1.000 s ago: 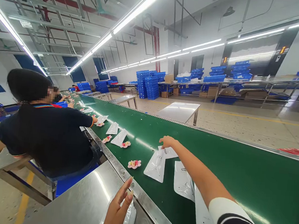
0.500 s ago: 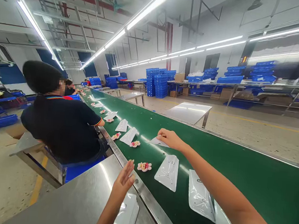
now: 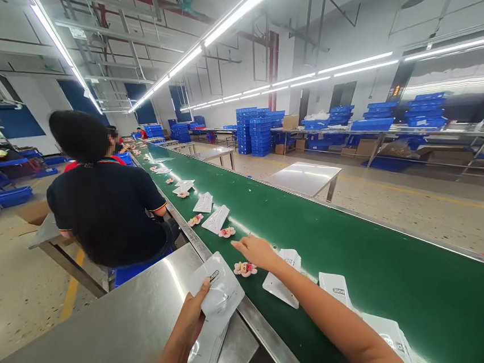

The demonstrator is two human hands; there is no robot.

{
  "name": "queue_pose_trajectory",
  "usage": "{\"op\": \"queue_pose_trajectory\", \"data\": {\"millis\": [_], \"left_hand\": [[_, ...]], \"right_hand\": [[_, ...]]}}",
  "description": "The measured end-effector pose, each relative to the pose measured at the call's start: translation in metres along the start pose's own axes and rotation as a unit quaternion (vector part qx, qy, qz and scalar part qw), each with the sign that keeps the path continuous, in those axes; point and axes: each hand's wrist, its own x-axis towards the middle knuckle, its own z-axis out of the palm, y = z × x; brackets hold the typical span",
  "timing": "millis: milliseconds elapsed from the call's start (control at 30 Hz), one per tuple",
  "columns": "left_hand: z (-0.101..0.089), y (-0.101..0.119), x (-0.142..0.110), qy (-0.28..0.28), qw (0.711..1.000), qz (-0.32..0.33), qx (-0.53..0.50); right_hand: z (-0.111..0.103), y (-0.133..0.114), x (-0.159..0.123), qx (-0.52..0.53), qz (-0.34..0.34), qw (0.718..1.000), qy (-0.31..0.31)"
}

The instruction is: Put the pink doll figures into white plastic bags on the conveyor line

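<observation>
My left hand (image 3: 192, 313) grips a glossy white pouch (image 3: 218, 285) with a dark logo, its thumb on the front face. Under this pouch, a stack of similar pouches (image 3: 204, 352) lies on the metal table. Out over the green belt is my right hand (image 3: 254, 251), index finger stretched out and nothing visible in it. Just below its fingers lies a pink rabbit-eared doll figure (image 3: 245, 269); another such figure (image 3: 227, 232) is a little beyond. A white pouch (image 3: 282, 288) lies partly behind my right forearm.
The green conveyor belt (image 3: 348, 232) runs away to the far left, with pouches and pink figures along its near side. More pouches (image 3: 337, 287) lie at right. A seated co-worker (image 3: 111, 209) is beside the belt at left. The metal table (image 3: 126, 319) has a raised rail edge.
My left hand, empty before, now holds a pouch. My right hand has let go of the pouch it was touching and come nearer the pink figure. Items on the belt have shifted slightly right.
</observation>
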Motion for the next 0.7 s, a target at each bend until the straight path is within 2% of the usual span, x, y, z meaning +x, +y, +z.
{"op": "queue_pose_trajectory", "data": {"millis": [133,233,300,367,500,600,700], "left_hand": [[-0.002,-0.008,-0.005,-0.01,0.999,0.025,0.022],[-0.002,-0.013,-0.009,-0.036,0.995,0.076,0.056],[-0.001,-0.016,-0.012,-0.059,0.99,0.093,0.091],[0.002,-0.016,-0.015,-0.065,0.983,0.103,0.138],[0.013,-0.007,-0.023,-0.053,0.945,0.162,0.28],[0.02,0.001,-0.029,-0.05,0.907,0.186,0.374],[0.022,0.002,-0.032,-0.078,0.878,0.182,0.435]], "right_hand": [[0.004,0.032,-0.01,-0.046,0.034,0.996,-0.071],[0.011,0.032,-0.016,-0.04,0.015,0.995,-0.095],[0.008,0.023,-0.021,-0.017,0.003,0.994,-0.103],[-0.005,0.008,-0.029,0.03,-0.025,0.994,-0.098],[-0.044,-0.027,-0.056,0.113,-0.168,0.979,-0.031],[-0.067,-0.046,-0.077,0.022,-0.247,0.969,-0.014],[-0.075,-0.054,-0.093,-0.126,-0.269,0.955,-0.02]]}}
